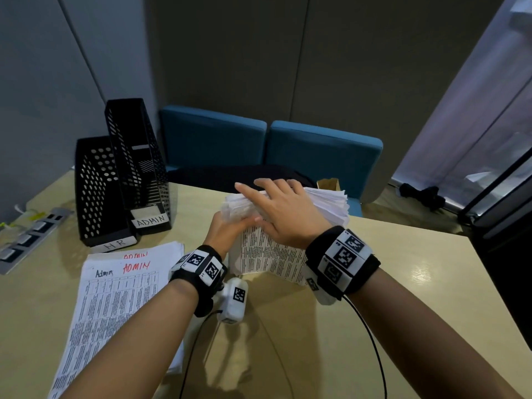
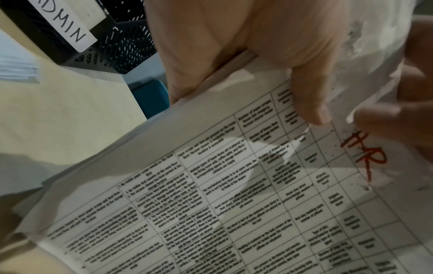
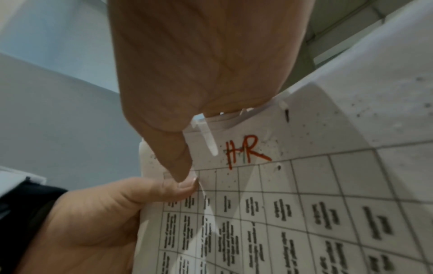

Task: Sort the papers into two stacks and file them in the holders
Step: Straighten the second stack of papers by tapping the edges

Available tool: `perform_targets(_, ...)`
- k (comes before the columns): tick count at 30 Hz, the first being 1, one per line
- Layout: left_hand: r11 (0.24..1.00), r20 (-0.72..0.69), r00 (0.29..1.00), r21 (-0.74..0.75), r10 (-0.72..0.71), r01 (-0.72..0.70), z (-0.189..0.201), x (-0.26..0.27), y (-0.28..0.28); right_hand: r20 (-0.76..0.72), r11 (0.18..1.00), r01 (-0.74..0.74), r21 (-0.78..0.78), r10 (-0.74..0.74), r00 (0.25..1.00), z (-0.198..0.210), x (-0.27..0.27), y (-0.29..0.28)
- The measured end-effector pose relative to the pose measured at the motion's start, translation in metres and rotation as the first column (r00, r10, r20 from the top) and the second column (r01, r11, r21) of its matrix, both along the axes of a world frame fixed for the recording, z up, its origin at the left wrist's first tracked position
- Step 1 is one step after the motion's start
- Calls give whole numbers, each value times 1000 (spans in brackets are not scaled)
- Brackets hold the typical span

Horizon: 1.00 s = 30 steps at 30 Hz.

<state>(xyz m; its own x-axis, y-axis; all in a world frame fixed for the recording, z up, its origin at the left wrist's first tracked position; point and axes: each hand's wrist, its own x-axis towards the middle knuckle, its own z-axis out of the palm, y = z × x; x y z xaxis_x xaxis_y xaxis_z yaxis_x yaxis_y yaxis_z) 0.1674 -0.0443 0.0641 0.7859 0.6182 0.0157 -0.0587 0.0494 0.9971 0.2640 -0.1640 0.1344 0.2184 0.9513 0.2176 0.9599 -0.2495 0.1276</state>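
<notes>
I have a thick stack of papers (image 1: 290, 226) stood on edge on the table (image 1: 374, 312), its white sheets printed with a black grid of small text. The sheet facing me carries "HR" (image 3: 243, 153) in red marker near its top, just beside where both thumbs meet. My left hand (image 1: 227, 231) grips the stack's left edge, thumb curled onto the printed face and fingers behind. My right hand (image 1: 285, 211) lies over the top edge with fingers fairly straight, thumb tip pressing the face next to the left thumb. The printed words are too blurred to read, and the far side of the stack is hidden behind my hands. To the left of my grip lies one flat pile marked "ADMIN" (image 1: 121, 306), its near end cut off by my left forearm. Beyond that pile stand two black perforated file holders, one labelled HR (image 1: 98, 191), one ADMIN (image 1: 138, 165).
</notes>
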Motion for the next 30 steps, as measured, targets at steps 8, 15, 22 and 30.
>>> perform_targets(8,998,-16,1000,-68,-15,14,2,-5,-1,-605,773,616,152,-421,676,-6,52,-54)
perform_targets(15,992,-53,992,-57,-113,110,-4,-10,-3,-994,806,585,92,111,3,-77,58,-80)
perform_targets(22,975,3,976,-43,218,-218,3,-3,-24,-952,566,780,268,279,125,-87,30,-59)
perform_targets(30,957,85,957,68,278,-283,-4,-2,-36,-899,582,696,422,370,235,-79,15,-52)
